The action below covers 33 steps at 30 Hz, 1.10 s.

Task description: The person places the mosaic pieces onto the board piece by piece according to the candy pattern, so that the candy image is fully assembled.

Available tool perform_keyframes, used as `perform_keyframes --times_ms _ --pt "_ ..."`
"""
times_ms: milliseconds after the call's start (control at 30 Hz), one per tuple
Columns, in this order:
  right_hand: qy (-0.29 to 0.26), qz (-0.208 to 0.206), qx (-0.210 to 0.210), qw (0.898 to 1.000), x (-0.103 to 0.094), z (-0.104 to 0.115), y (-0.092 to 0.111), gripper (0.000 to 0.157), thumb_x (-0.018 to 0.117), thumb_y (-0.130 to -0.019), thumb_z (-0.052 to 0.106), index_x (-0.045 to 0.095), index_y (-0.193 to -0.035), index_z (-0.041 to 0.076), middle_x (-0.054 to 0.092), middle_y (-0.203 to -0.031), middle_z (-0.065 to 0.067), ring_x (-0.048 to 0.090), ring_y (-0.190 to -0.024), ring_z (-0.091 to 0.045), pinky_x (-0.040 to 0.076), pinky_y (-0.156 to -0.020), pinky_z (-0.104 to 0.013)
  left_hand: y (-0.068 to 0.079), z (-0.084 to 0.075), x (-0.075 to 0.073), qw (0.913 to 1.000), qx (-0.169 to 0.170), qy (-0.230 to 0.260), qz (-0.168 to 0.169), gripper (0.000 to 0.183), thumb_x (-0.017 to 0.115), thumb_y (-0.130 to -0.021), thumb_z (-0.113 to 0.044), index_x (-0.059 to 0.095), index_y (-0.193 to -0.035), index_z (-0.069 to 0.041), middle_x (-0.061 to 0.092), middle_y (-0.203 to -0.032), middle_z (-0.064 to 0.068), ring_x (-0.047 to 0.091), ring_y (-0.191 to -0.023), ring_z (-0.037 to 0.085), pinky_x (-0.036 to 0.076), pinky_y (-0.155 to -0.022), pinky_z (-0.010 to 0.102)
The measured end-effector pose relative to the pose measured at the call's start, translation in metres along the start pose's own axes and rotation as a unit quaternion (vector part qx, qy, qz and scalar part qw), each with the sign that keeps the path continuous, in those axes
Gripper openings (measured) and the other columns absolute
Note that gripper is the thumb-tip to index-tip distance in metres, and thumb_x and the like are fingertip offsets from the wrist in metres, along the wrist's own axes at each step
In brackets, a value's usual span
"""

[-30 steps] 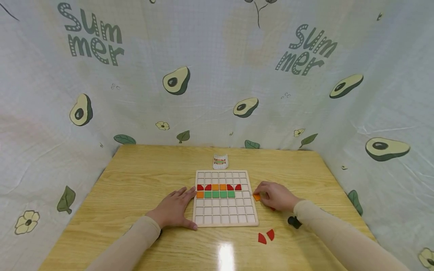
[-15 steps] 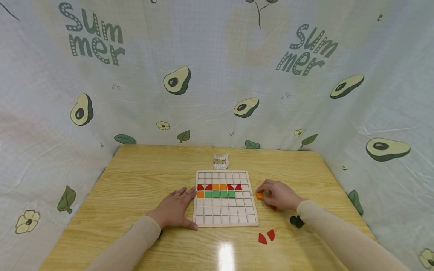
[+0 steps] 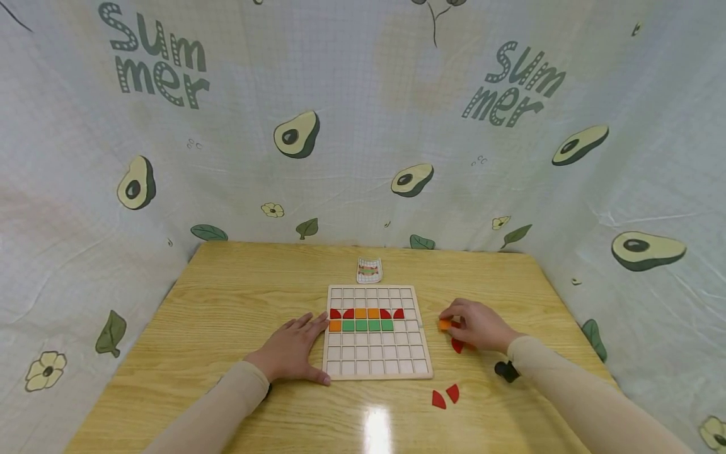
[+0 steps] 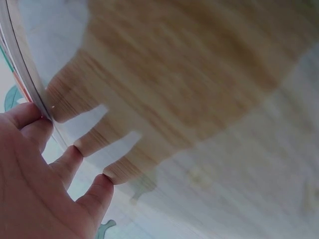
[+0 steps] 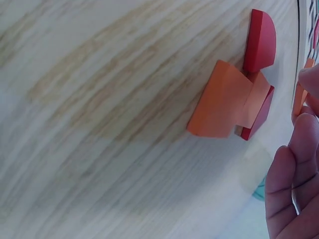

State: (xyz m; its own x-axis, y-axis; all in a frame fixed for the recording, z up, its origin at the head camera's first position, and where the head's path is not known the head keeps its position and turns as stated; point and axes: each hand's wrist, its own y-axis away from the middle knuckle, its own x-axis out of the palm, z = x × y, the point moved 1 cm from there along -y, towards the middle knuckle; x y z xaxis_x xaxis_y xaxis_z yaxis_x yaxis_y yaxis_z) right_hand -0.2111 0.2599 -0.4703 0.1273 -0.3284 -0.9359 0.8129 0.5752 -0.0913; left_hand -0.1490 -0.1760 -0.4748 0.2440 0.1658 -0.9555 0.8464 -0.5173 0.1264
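A pale wooden grid board [image 3: 377, 353] lies flat on the table. One row holds red quarter-round and orange square tiles; the row nearer the person holds an orange tile [image 3: 335, 326] and several green tiles [image 3: 361, 325]. My left hand [image 3: 290, 354] rests with spread fingers against the board's left edge. To the right of the board, my right hand [image 3: 476, 325] pinches an orange square tile [image 3: 445, 325] between thumb and fingers. Beneath that hand is a small pile, shown in the right wrist view: orange tiles [image 5: 219, 104] and red quarter-round tiles [image 5: 260, 42], partly overlapping.
Two red quarter-round pieces [image 3: 439, 399] lie off the board's near right corner. A small pattern card [image 3: 369, 270] sits behind the board. A printed cloth [image 3: 351, 189] hangs around the wooden table [image 3: 244, 277].
My right hand has drawn away from the board to the right, carrying the orange tile, and more of a red piece shows beneath it. My left hand has stayed put.
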Motion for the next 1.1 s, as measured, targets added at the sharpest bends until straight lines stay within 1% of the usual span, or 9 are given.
perform_keyframes --times_ms 200,367,500,700,833,933,1100 --pt "0.004 0.0 -0.006 1.0 -0.002 0.004 -0.006 0.024 0.078 -0.087 0.02 0.075 -0.11 0.019 0.06 -0.097 0.011 0.048 -0.069 -0.003 0.046 -0.062 -0.023 0.0 0.0 0.0 1.0 0.002 0.001 0.001 0.118 0.067 -0.068 -0.083 0.035 -0.156 -0.01 0.026 -0.162 0.004 0.023 -0.147 0.035 0.023 -0.114 0.058" --pt "-0.008 0.013 -0.013 1.0 0.0 0.017 -0.02 0.025 0.077 -0.088 0.021 0.075 -0.113 0.019 0.06 -0.099 0.01 0.049 -0.067 -0.002 0.046 -0.062 -0.023 -0.001 0.002 0.003 1.0 0.004 0.006 -0.005 0.119 0.067 -0.067 -0.083 0.035 -0.156 -0.01 0.026 -0.162 0.004 0.022 -0.147 0.036 0.024 -0.114 0.057" --pt "-0.014 0.021 -0.022 0.999 0.006 0.032 -0.036 0.025 0.076 -0.088 0.022 0.075 -0.113 0.02 0.06 -0.1 0.011 0.049 -0.066 -0.003 0.046 -0.06 -0.024 -0.001 0.003 0.004 1.0 0.001 0.007 -0.003 0.119 0.067 -0.067 -0.083 0.035 -0.156 -0.011 0.026 -0.163 0.004 0.022 -0.147 0.035 0.023 -0.114 0.057" --pt "-0.015 0.036 -0.045 0.998 0.021 0.049 -0.055 0.024 0.073 -0.089 0.022 0.075 -0.113 0.022 0.06 -0.104 0.011 0.05 -0.067 -0.003 0.047 -0.061 -0.024 -0.002 0.002 0.003 1.0 -0.004 0.003 0.001 0.12 0.065 -0.067 -0.084 0.034 -0.157 -0.012 0.025 -0.163 0.002 0.022 -0.147 0.034 0.023 -0.114 0.056" --pt "-0.004 0.036 -0.06 0.998 0.029 0.055 -0.059 0.025 0.071 -0.088 0.019 0.075 -0.112 0.022 0.06 -0.104 0.012 0.05 -0.071 -0.004 0.047 -0.066 -0.024 -0.003 0.002 0.003 1.0 -0.005 -0.004 0.003 0.12 0.065 -0.067 -0.085 0.034 -0.157 -0.012 0.025 -0.163 0.001 0.022 -0.147 0.033 0.023 -0.114 0.056" --pt "0.012 0.029 -0.068 0.997 0.031 0.058 -0.059 0.026 0.072 -0.087 0.02 0.075 -0.112 0.023 0.061 -0.104 0.012 0.05 -0.074 -0.004 0.047 -0.07 -0.025 -0.003 0.002 0.003 1.0 -0.002 -0.003 0.001 0.12 0.065 -0.067 -0.085 0.035 -0.156 -0.011 0.026 -0.163 0.002 0.023 -0.147 0.034 0.023 -0.114 0.056" --pt "0.015 0.023 -0.076 0.997 0.032 0.06 -0.06 0.025 0.073 -0.087 0.02 0.075 -0.112 0.021 0.062 -0.103 0.011 0.05 -0.073 -0.004 0.048 -0.069 -0.026 -0.001 0.001 0.001 1.0 0.003 0.005 0.0 0.119 0.066 -0.068 -0.083 0.036 -0.156 -0.009 0.027 -0.162 0.005 0.024 -0.146 0.036 0.024 -0.113 0.057"
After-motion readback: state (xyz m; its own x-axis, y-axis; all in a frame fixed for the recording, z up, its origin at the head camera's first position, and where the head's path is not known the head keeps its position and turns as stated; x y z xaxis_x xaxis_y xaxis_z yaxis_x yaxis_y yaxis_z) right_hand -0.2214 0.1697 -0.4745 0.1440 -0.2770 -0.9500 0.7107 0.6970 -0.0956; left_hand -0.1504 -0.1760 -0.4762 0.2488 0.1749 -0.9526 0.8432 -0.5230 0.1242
